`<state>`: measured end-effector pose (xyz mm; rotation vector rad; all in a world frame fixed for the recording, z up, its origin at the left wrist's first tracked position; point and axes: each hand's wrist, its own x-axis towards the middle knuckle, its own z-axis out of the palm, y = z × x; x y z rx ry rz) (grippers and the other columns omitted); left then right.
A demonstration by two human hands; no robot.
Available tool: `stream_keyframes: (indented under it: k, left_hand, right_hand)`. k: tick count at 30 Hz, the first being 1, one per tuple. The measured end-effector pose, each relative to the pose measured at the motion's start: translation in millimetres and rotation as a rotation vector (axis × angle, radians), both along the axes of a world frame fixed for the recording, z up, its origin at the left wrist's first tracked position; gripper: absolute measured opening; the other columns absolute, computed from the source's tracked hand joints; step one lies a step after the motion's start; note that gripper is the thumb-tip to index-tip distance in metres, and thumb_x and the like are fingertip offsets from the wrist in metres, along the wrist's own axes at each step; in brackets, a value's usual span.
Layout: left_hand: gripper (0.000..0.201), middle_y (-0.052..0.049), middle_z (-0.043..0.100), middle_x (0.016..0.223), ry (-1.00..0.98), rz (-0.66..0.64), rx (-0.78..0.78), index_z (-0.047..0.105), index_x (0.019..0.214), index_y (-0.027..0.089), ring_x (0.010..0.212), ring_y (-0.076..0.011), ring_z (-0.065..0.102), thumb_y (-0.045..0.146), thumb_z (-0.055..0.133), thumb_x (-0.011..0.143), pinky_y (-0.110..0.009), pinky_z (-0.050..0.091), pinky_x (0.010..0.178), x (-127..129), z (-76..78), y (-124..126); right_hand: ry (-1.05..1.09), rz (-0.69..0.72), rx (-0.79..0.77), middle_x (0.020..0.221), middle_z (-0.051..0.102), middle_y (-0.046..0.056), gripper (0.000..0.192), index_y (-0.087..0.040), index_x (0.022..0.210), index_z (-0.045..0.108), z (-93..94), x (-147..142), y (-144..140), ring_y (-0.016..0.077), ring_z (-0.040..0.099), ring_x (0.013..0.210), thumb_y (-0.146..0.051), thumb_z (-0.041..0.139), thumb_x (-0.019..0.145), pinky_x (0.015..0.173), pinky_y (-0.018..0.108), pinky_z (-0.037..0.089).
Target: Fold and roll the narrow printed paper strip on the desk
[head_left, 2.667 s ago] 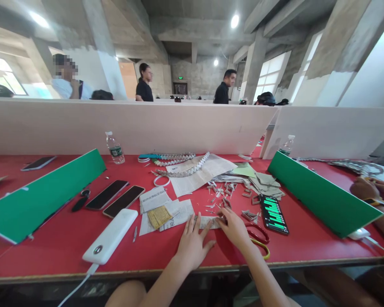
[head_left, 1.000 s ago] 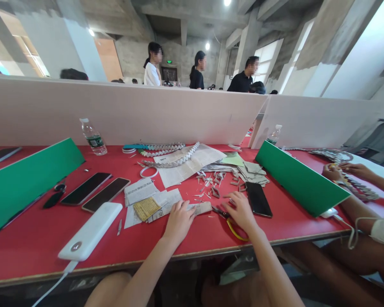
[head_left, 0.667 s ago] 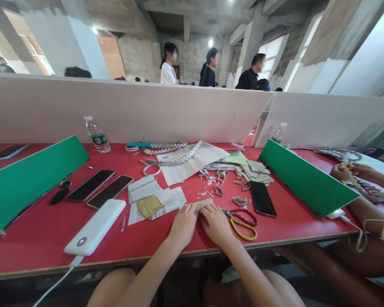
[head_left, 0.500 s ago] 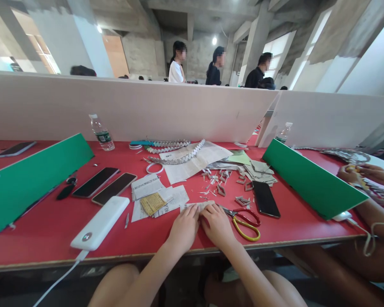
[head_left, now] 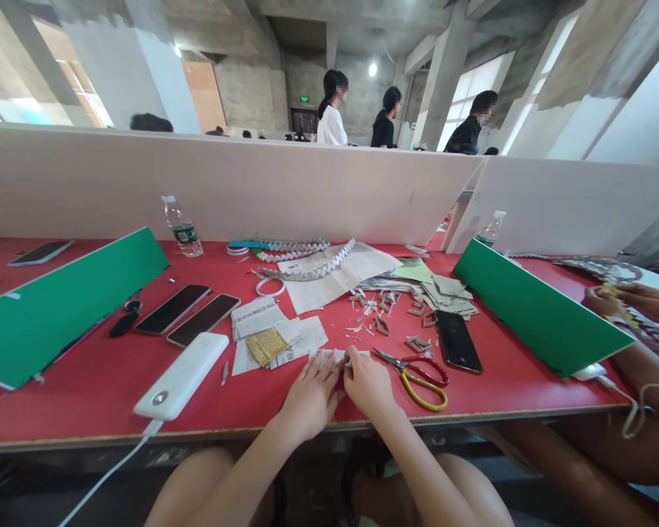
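Both hands pressed onto a small newsprint strip near the front edge of the red table [head_left: 60,410].

Left to right: green divider board [head_left: 71,304], two dark phones [head_left: 190,315], white power bank [head_left: 182,375] with cable running off the edge, stack of printed paper sheets [head_left: 277,338]. Left hand [head_left: 309,395] and right hand [head_left: 369,382] side by side, fingertips pinching and flattening the newsprint strip [head_left: 329,356] against the tabletop; exact finger closure partly hidden by knuckles. Red-and-yellow scissors [head_left: 420,372] lying just beside right hand, blades apart, pointing toward the fingers. Black phone [head_left: 458,340] beyond. Likely risks: strip tearing or creasing crooked under uneven pressure; wrist brushing scissors off the edge; loose paper offcuts [head_left: 376,311] scattering with a sweep.
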<state>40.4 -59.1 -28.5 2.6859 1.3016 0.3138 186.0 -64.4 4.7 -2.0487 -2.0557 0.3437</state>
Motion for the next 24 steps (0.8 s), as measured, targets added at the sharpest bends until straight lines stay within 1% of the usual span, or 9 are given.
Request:
stream_keyframes:
  k: [3,6,11,14,17,20,24]
  left_hand:
    - [0.05,-0.008,0.031,0.145,0.008,0.007,-0.026,0.034,0.138,0.02,0.137,-0.0279,0.016,0.034,0.038,0.09,-0.048,0.025,0.109,-0.1,1.2,-0.3]
    - [0.05,-0.009,0.029,0.146,0.012,0.01,-0.034,0.032,0.139,0.021,0.137,-0.0278,0.015,0.033,0.038,0.091,-0.049,0.024,0.109,0.9,3.4,-0.8]
    - [0.05,-0.009,0.027,0.147,0.039,0.011,-0.051,0.033,0.138,0.02,0.137,-0.0297,0.015,0.033,0.038,0.09,-0.049,0.024,0.109,2.1,4.2,-1.3]
    - [0.05,-0.01,0.029,0.146,0.018,0.013,-0.027,0.034,0.138,0.02,0.137,-0.0292,0.014,0.033,0.038,0.09,-0.05,0.024,0.109,1.8,2.9,-1.5]
    - [0.05,-0.01,0.028,0.146,0.01,0.019,-0.024,0.033,0.138,0.02,0.137,-0.0293,0.014,0.035,0.037,0.091,-0.05,0.025,0.108,1.2,2.0,-1.7]
    - [0.051,-0.009,0.026,0.147,0.015,0.016,-0.046,0.031,0.139,0.02,0.137,-0.0297,0.013,0.039,0.034,0.092,-0.05,0.025,0.108,0.5,1.4,-1.2]
    - [0.052,-0.008,0.024,0.148,-0.002,0.005,-0.055,0.03,0.14,0.022,0.137,-0.0287,0.012,0.043,0.03,0.092,-0.05,0.025,0.107,-0.2,0.1,0.2]
  right_hand:
    - [0.036,-0.028,-0.035,0.083,0.066,0.005,0.014,-0.019,0.092,0.051,1.8,0.3,3.2,0.0186,0.062,0.075,-0.016,0.042,0.081,0.054,0.024,0.029]
    - [0.124,-0.044,-0.066,0.084,0.066,0.004,0.013,-0.02,0.088,0.053,2.2,3.9,6.1,0.0179,0.061,0.075,-0.018,0.044,0.079,0.055,0.024,0.03]
    - [0.23,-0.037,-0.108,0.081,0.065,0.003,0.011,-0.02,0.081,0.056,1.5,9.5,10.3,0.0163,0.06,0.075,-0.017,0.046,0.076,0.056,0.022,0.032]
    - [0.201,-0.039,-0.129,0.08,0.066,0.003,0.012,-0.02,0.079,0.057,3.4,9.8,12.4,0.0166,0.061,0.075,-0.016,0.046,0.075,0.056,0.022,0.032]
    - [0.131,-0.042,-0.144,0.082,0.067,0.005,0.016,-0.02,0.08,0.059,7.9,12.8,14.2,0.0186,0.062,0.077,-0.015,0.045,0.075,0.057,0.024,0.033]
    - [0.068,-0.068,-0.16,0.084,0.068,0.007,0.02,-0.02,0.081,0.061,12.8,21.9,14.4,0.021,0.062,0.079,-0.014,0.043,0.075,0.058,0.025,0.034]
    - [0.047,-0.103,-0.208,0.086,0.069,0.007,0.02,-0.021,0.081,0.061,16.9,39.7,11.9,0.0221,0.063,0.08,-0.014,0.043,0.074,0.057,0.025,0.033]
